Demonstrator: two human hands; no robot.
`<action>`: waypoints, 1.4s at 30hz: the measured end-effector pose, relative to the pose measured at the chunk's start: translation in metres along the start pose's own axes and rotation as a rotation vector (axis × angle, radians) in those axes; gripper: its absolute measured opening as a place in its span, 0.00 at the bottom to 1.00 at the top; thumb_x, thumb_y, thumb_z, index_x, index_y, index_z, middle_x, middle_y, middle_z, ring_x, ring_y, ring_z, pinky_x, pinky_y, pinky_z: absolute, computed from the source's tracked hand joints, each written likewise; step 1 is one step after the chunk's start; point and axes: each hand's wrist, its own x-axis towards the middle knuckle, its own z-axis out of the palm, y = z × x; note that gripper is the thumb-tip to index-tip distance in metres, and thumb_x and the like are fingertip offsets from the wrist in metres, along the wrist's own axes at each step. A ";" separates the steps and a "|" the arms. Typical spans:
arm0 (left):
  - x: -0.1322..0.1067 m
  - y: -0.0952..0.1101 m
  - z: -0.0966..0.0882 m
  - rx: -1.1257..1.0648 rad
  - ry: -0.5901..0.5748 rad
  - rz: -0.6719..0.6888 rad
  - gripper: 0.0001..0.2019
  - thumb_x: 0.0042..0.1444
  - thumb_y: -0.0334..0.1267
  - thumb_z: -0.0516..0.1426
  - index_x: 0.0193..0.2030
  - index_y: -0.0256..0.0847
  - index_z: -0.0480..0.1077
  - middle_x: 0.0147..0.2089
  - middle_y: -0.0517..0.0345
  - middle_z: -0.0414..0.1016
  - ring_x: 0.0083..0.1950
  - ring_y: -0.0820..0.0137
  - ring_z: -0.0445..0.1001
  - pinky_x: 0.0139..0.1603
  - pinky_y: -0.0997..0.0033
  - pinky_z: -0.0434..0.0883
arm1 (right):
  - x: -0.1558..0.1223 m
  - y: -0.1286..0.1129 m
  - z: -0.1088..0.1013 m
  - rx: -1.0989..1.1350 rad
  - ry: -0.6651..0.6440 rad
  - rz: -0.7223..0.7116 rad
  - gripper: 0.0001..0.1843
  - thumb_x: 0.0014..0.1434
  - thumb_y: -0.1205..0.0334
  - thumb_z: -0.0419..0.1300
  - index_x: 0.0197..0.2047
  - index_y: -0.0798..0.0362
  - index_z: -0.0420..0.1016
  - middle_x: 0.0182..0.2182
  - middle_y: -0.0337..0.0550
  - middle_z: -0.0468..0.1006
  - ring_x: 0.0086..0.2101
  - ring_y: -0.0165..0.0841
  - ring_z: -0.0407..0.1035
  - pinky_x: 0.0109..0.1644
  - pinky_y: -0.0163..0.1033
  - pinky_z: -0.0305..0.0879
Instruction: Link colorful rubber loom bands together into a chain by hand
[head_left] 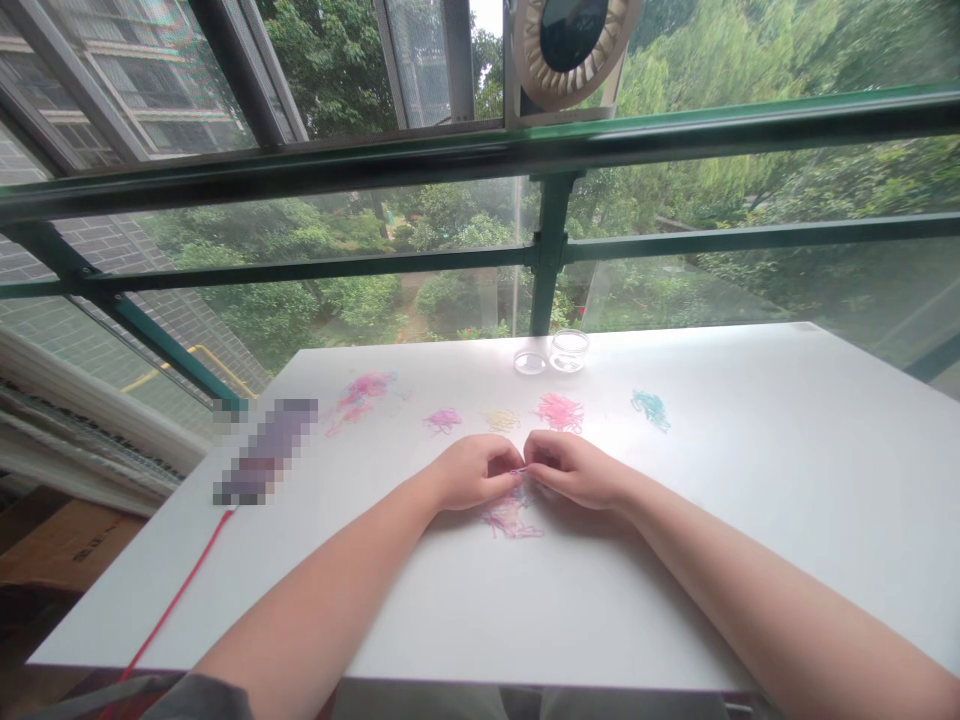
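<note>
My left hand (472, 472) and my right hand (576, 472) meet over the middle of the white table. Both are closed in a pinch, with a thin pinkish-purple rubber band (519, 471) between their fingertips. Just beneath lies a loose mixed pile of rubber bands (513, 522), partly covered by my hands. Beyond my hands, a row of small single-colour heaps runs across: purple bands (444, 420), yellow bands (501, 419), pink bands (560, 412) and teal bands (651, 409).
A larger pink-and-blue heap of bands (364, 393) lies at the back left. A clear round jar (570, 352) and its lid (530, 363) stand near the far edge. A pixelated object (266, 452) with a red cord (180, 592) lies left. Behind is a green railing (337, 160).
</note>
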 end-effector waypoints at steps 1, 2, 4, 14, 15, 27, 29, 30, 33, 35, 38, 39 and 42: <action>0.000 0.000 0.000 0.000 -0.001 0.000 0.08 0.51 0.39 0.54 0.34 0.39 0.69 0.32 0.58 0.71 0.31 0.74 0.66 0.33 0.76 0.63 | 0.000 0.000 0.000 0.000 -0.001 0.000 0.03 0.53 0.65 0.51 0.28 0.54 0.61 0.23 0.35 0.64 0.24 0.25 0.56 0.27 0.32 0.53; 0.000 0.000 0.000 0.000 -0.002 0.000 0.08 0.51 0.39 0.54 0.34 0.39 0.69 0.32 0.58 0.71 0.31 0.74 0.66 0.33 0.76 0.63 | 0.000 0.000 0.000 0.000 -0.001 0.000 0.02 0.53 0.66 0.51 0.28 0.54 0.61 0.23 0.35 0.64 0.24 0.25 0.56 0.27 0.32 0.53; 0.000 0.000 0.000 0.000 -0.003 0.000 0.08 0.51 0.39 0.54 0.34 0.39 0.69 0.32 0.59 0.71 0.31 0.74 0.66 0.32 0.76 0.63 | 0.000 -0.001 -0.001 0.000 -0.001 0.001 0.02 0.53 0.66 0.51 0.28 0.54 0.61 0.23 0.35 0.64 0.24 0.25 0.56 0.27 0.32 0.53; 0.000 0.000 0.000 -0.006 -0.004 -0.009 0.07 0.50 0.38 0.54 0.34 0.39 0.69 0.33 0.58 0.72 0.31 0.74 0.66 0.32 0.76 0.63 | 0.000 -0.001 0.000 -0.002 0.004 -0.002 0.02 0.52 0.66 0.51 0.28 0.54 0.61 0.23 0.36 0.65 0.24 0.25 0.56 0.27 0.31 0.53; 0.000 0.000 0.000 -0.008 -0.004 -0.010 0.07 0.50 0.38 0.54 0.34 0.39 0.69 0.33 0.58 0.72 0.31 0.74 0.66 0.32 0.76 0.63 | 0.000 -0.001 0.000 -0.001 0.004 -0.004 0.02 0.52 0.66 0.51 0.28 0.54 0.61 0.23 0.36 0.65 0.24 0.25 0.56 0.27 0.31 0.53; 0.000 -0.001 0.000 -0.006 -0.010 -0.002 0.08 0.51 0.39 0.54 0.35 0.39 0.69 0.32 0.59 0.72 0.31 0.74 0.66 0.32 0.76 0.63 | 0.000 -0.001 0.000 -0.002 0.005 -0.008 0.02 0.52 0.67 0.51 0.28 0.54 0.62 0.23 0.35 0.65 0.24 0.25 0.56 0.27 0.31 0.53; 0.000 0.000 0.000 -0.004 -0.011 0.002 0.08 0.51 0.39 0.54 0.35 0.39 0.69 0.32 0.59 0.72 0.31 0.74 0.66 0.32 0.76 0.63 | 0.000 -0.001 0.000 -0.003 0.005 -0.006 0.02 0.52 0.67 0.51 0.28 0.54 0.62 0.23 0.35 0.65 0.24 0.25 0.56 0.27 0.31 0.54; 0.000 0.000 0.000 -0.003 -0.010 0.003 0.08 0.51 0.39 0.54 0.35 0.39 0.69 0.32 0.59 0.72 0.31 0.74 0.66 0.33 0.76 0.63 | 0.000 0.000 0.000 -0.003 0.005 -0.006 0.02 0.52 0.67 0.51 0.28 0.54 0.62 0.23 0.35 0.65 0.24 0.25 0.56 0.27 0.31 0.54; 0.000 0.001 0.000 0.001 -0.003 0.003 0.08 0.51 0.39 0.54 0.35 0.39 0.69 0.32 0.58 0.72 0.31 0.74 0.66 0.32 0.76 0.63 | 0.000 0.000 0.000 -0.001 0.006 -0.006 0.02 0.52 0.67 0.51 0.28 0.54 0.62 0.23 0.35 0.65 0.24 0.25 0.56 0.27 0.31 0.54; 0.000 0.001 0.000 0.002 -0.001 0.003 0.07 0.51 0.39 0.54 0.34 0.39 0.69 0.32 0.59 0.72 0.30 0.75 0.65 0.32 0.76 0.63 | 0.000 0.000 0.000 0.000 0.004 -0.006 0.02 0.52 0.67 0.51 0.28 0.54 0.62 0.23 0.35 0.65 0.24 0.25 0.56 0.27 0.31 0.54; 0.000 0.001 0.000 0.004 -0.001 0.005 0.07 0.51 0.39 0.54 0.34 0.39 0.69 0.32 0.59 0.71 0.30 0.75 0.65 0.32 0.76 0.63 | 0.000 -0.001 0.000 0.002 0.005 -0.004 0.02 0.52 0.66 0.51 0.28 0.54 0.62 0.23 0.35 0.65 0.24 0.25 0.56 0.27 0.31 0.54; 0.000 0.001 0.000 0.005 -0.001 0.005 0.07 0.51 0.39 0.54 0.34 0.39 0.69 0.32 0.59 0.71 0.30 0.75 0.65 0.32 0.76 0.63 | 0.000 -0.001 0.000 0.004 0.006 -0.002 0.02 0.52 0.66 0.51 0.28 0.54 0.62 0.23 0.35 0.65 0.24 0.25 0.56 0.27 0.31 0.53; 0.000 0.002 0.000 0.005 -0.005 -0.003 0.08 0.51 0.40 0.54 0.34 0.39 0.70 0.32 0.58 0.72 0.30 0.74 0.65 0.32 0.76 0.63 | 0.000 -0.001 0.000 0.009 0.007 0.000 0.02 0.52 0.66 0.51 0.28 0.54 0.62 0.23 0.36 0.65 0.24 0.25 0.56 0.27 0.31 0.53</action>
